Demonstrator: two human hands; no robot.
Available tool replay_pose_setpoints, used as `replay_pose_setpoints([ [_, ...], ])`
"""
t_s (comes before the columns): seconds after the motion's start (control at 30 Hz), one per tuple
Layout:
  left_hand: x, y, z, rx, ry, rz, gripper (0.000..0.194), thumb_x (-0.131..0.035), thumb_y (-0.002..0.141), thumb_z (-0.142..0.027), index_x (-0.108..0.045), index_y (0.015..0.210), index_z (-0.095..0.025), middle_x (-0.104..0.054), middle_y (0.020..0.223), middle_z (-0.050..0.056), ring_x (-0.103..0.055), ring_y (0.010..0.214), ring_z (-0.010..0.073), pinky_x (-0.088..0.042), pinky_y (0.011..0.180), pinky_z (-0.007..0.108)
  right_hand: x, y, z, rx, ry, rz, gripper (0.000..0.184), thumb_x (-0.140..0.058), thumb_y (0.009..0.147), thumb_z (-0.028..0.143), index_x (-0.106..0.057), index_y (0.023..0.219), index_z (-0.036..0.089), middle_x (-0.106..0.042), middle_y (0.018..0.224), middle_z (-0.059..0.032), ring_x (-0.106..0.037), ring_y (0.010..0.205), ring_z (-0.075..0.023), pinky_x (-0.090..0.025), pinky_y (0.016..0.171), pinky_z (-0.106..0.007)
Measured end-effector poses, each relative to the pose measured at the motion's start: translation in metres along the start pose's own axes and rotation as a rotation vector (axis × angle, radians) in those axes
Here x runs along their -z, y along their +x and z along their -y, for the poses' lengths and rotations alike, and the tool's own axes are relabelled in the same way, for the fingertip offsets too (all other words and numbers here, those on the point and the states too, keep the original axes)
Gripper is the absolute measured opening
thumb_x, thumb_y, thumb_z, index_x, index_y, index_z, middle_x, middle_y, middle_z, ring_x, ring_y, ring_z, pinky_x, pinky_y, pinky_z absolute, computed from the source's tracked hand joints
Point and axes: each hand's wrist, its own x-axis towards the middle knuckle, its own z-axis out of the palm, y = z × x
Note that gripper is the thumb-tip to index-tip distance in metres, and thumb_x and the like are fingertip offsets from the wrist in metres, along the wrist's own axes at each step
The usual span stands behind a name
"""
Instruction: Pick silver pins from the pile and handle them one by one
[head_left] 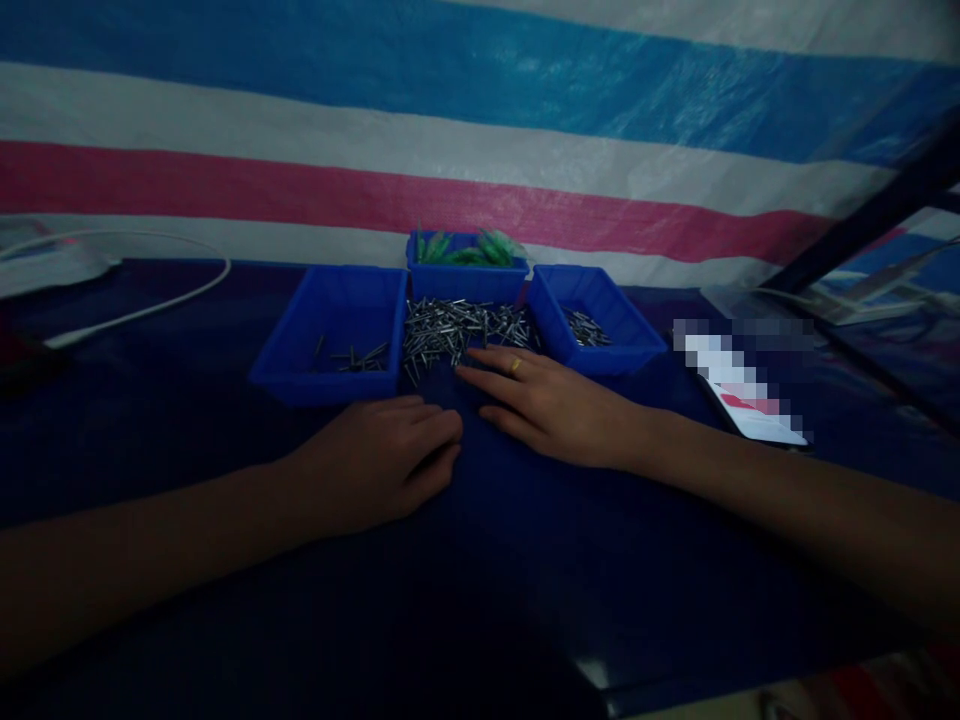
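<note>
A loose pile of thin metal pins [457,328], perhaps rivets, lies on the dark blue table [480,570] among three blue bins. My right hand [551,405], with a ring on one finger, reaches to the near edge of the pile. Its fingers are stretched out and apart, the tips beside the nearest pins. In front of the left blue bin [330,388] rests my left hand [382,455], closed, with fingers curled and the thumb drawn in near the index finger. Whatever it may hold is hidden. Several pins lie in the left bin.
The right blue bin [619,355] has a small heap of pins. Behind the pile, a blue bin [469,282] contains green items in clear plastic. A phone [750,400] with a lit screen lies at right. A white cable [142,312] curves across the left; a striped sheet [300,190] hangs behind.
</note>
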Motion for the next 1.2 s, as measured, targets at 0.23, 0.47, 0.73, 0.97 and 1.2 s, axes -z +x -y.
replay_pose_setpoints([
  [0.23,-0.004,0.001,0.001,0.001,0.010,-0.018,0.017,-0.043,0.093,-0.020,-0.051,0.079,-0.018,-0.058,0.071,-0.002,-0.056,0.067,0.0133,-0.040,0.065,0.026,-0.008,-0.008,0.008,-0.002,-0.080,-0.105,0.031,-0.043,0.099,0.020,-0.063,0.119,0.009,-0.066,0.114,-0.0147,-0.062,0.100,-0.0236,-0.054,0.090,-0.040],
  [0.47,-0.005,-0.001,0.003,-0.003,-0.018,-0.073,0.015,-0.043,0.093,-0.019,-0.052,0.081,-0.018,-0.056,0.071,-0.002,-0.057,0.066,0.0128,-0.040,0.064,0.025,-0.003,-0.014,0.007,0.090,-0.096,-0.130,0.028,-0.040,0.100,0.019,-0.066,0.106,0.010,-0.065,0.097,-0.0118,-0.057,0.085,-0.0207,-0.052,0.078,-0.034],
  [0.73,-0.006,-0.001,0.002,0.053,-0.060,-0.109,0.011,-0.049,0.093,-0.023,-0.053,0.085,-0.017,-0.055,0.071,-0.003,-0.056,0.064,0.0122,-0.040,0.062,0.024,-0.004,-0.017,0.015,0.217,-0.020,-0.173,0.022,-0.045,0.098,0.016,-0.066,0.100,0.009,-0.065,0.091,-0.0098,-0.056,0.081,-0.0179,-0.050,0.075,-0.030],
  [0.97,-0.002,-0.001,0.003,-0.050,-0.036,-0.070,0.019,-0.044,0.094,-0.021,-0.051,0.078,-0.018,-0.055,0.069,-0.002,-0.054,0.063,0.0129,-0.037,0.060,0.025,-0.001,-0.017,0.024,0.258,0.009,-0.220,0.021,-0.044,0.099,0.016,-0.063,0.104,0.008,-0.064,0.086,-0.0080,-0.056,0.079,-0.0157,-0.050,0.075,-0.027],
  [1.2,-0.001,-0.002,0.004,-0.063,-0.026,-0.055,0.020,-0.044,0.096,-0.023,-0.053,0.079,-0.017,-0.056,0.071,-0.001,-0.054,0.064,0.0133,-0.037,0.060,0.025,-0.002,-0.017,0.022,0.285,0.015,-0.200,0.020,-0.043,0.099,0.014,-0.062,0.101,0.009,-0.065,0.085,-0.0072,-0.057,0.081,-0.0162,-0.050,0.077,-0.028],
])
